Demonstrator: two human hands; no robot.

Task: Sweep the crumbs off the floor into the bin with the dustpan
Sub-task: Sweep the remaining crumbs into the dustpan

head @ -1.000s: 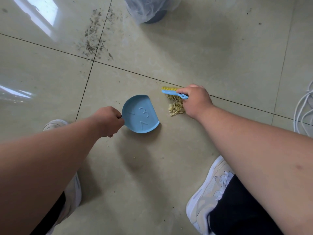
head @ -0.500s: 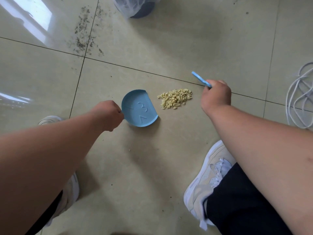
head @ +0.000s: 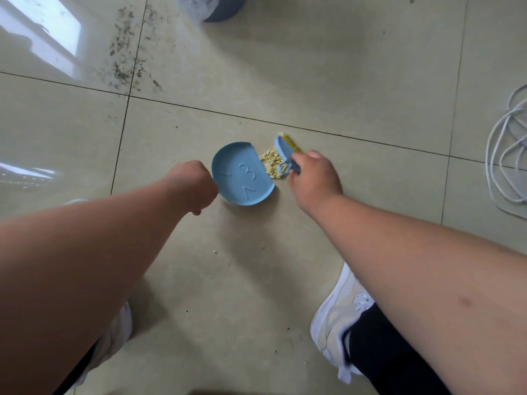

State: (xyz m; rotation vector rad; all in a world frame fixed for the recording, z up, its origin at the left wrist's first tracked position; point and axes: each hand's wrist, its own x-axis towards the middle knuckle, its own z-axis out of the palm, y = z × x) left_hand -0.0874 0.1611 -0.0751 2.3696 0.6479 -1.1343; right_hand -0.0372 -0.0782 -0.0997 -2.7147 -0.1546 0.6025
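Two hands low over the tiled floor, and here is the picture. The left hand is a closed fist at the rear of the blue dustpan; its grip hides the handle completely, so the handle cannot be seen, only the fingers curled round whatever is there. The dustpan sits flat on the floor, raised numerals on its bed, straight open edge facing the crumbs. That pale pile lies right at the open edge, partly covered by the brush. The right hand has its grip wrapped round the brush's blue handle; the yellow bristles show along the far side, blurred, and whether they touch the floor I cannot tell. One stray crumb sits apart, on the floor nearer the person. Up at the far edge of the floor in view, the bin with its clear liner is cut off by the frame; only its lower part shows. Dark specks scatter by a tile joint at far left. A white cable coils at the right edge, cut off. White shoes below, the left one mostly hidden under the forearm
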